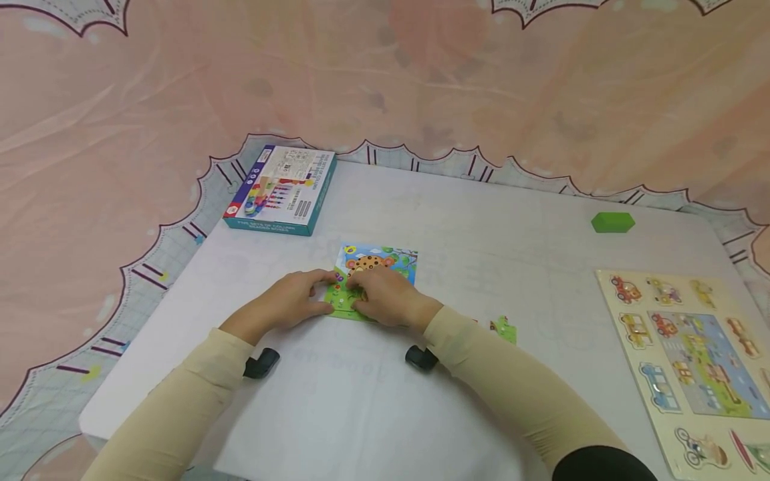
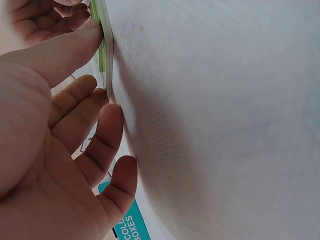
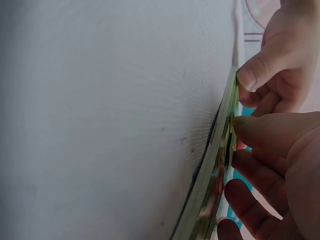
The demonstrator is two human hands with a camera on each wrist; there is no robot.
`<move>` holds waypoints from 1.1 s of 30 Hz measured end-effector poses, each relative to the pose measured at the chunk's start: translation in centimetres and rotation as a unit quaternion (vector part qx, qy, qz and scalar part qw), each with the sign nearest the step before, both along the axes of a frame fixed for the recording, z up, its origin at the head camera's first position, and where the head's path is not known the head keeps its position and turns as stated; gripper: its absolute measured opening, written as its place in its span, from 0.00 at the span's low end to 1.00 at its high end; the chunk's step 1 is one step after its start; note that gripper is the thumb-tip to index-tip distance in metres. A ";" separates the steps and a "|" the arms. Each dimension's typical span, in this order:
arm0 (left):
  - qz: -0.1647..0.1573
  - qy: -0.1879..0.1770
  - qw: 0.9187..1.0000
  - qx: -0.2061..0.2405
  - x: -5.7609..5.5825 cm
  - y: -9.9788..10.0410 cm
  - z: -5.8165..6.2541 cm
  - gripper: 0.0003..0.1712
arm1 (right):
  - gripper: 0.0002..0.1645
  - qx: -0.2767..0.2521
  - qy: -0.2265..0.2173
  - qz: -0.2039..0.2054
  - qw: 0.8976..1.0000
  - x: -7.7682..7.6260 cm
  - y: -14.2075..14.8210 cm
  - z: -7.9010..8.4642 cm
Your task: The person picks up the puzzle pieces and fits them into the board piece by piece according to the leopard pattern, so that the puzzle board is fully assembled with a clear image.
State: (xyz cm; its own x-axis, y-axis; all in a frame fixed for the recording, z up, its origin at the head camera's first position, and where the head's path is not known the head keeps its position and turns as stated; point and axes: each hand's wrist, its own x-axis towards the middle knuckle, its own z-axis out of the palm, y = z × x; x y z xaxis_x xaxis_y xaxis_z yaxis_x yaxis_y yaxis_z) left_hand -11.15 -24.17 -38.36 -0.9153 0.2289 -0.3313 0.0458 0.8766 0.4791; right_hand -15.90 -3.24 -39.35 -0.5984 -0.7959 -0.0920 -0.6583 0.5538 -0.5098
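Observation:
A small jigsaw puzzle (image 1: 344,304) with a spotted cartoon animal on green and blue lies on the white table. My left hand (image 1: 289,300) is at its left side, thumb and forefinger spread along the edge. Close up in the left wrist view, that thumb (image 2: 82,42) touches the board's rim while the other fingers bend loosely. My right hand (image 1: 388,294) reaches over the lower middle of the puzzle, covering part of the picture. Between its thumb (image 3: 250,127) and fingers it pinches a puzzle piece, mostly hidden, at the board's surface.
Loose green puzzle pieces (image 1: 505,329) lie beside my right forearm. A wooden picture board (image 1: 607,294) with vehicle shapes lies at the right. A green block (image 1: 612,222) sits at the back right, and a teal-edged box (image 1: 301,184) at the back left.

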 end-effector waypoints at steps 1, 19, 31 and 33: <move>-0.001 0.000 1.000 0.000 0.0 0.0 0.0 0.35 | 0.19 0.000 0.002 0.001 1.000 0.0 0.0 0.0; -0.001 0.001 1.000 0.000 0.1 0.1 0.1 0.34 | 0.17 -0.005 0.007 0.024 1.000 0.0 0.4 0.3; 0.000 0.002 1.000 0.001 0.0 0.1 0.1 0.33 | 0.18 0.026 0.033 0.055 0.998 0.2 0.6 0.4; -0.001 0.001 1.000 0.001 0.0 0.1 0.0 0.33 | 0.18 0.021 0.013 0.050 0.998 0.1 0.7 0.4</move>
State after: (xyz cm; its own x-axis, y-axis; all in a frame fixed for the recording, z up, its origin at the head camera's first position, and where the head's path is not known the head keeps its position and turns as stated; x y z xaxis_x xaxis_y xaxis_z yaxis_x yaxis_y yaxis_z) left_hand -11.11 -24.03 -38.33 -0.9155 0.2312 -0.3293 0.0486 0.8759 0.4800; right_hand -15.78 -2.55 -38.92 -0.5196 -0.8472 -0.1107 -0.7240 0.5054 -0.4695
